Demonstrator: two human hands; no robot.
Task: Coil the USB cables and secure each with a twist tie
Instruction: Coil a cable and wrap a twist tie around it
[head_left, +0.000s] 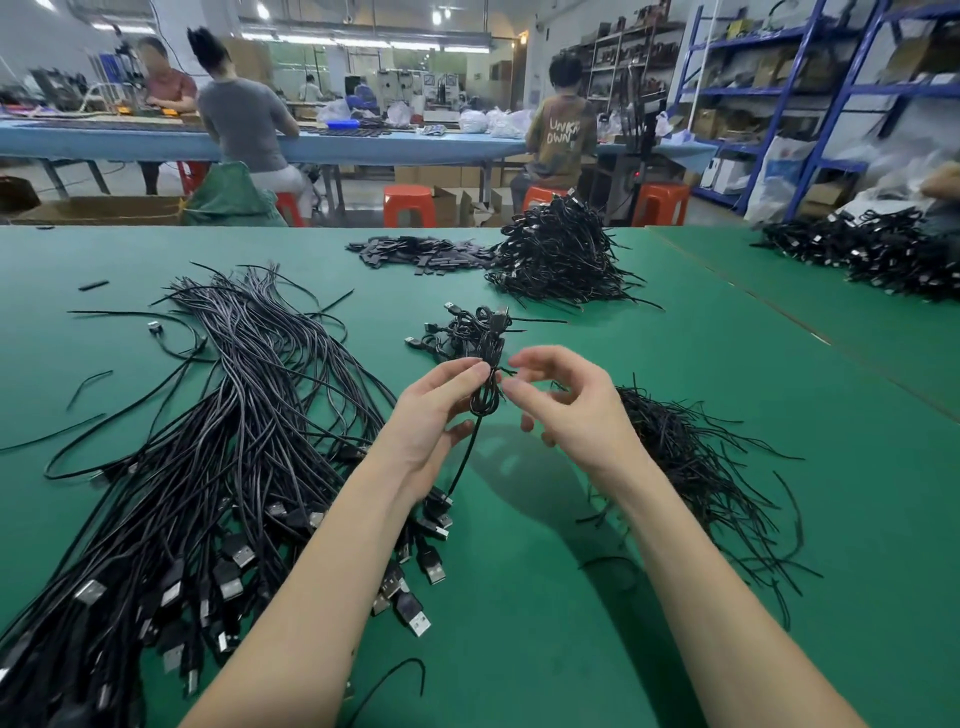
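I have a coiled USB cable (485, 387) held up above the green table (519, 597), roughly between my two hands. My left hand (431, 410) pinches the bundle near its upper middle, thumb and fingers curled round the loops; one end trails down from the coil toward the plugs below. My right hand (566, 400) sits just beside the coil with fingers loosely bent, fingertips close to what looks like a twist tie (506, 372) poking out sideways at the waist of the bundle; I cannot tell whether they are actually touching it. I judge this cable light, thin and springy: the loops will want to fan open if the pinch slackens, so the hold belongs at the waist, right where the tie wraps. The jacket looks smooth and may slip between fingers. The tie seems a soft wire that bends and stays, best taken by its two free ends and twisted. To my left lies the heap of uncoiled USB cables (218, 467), to my right a pile of loose twist ties (691, 457), and finished bundles (467, 330) sit just beyond the hands.
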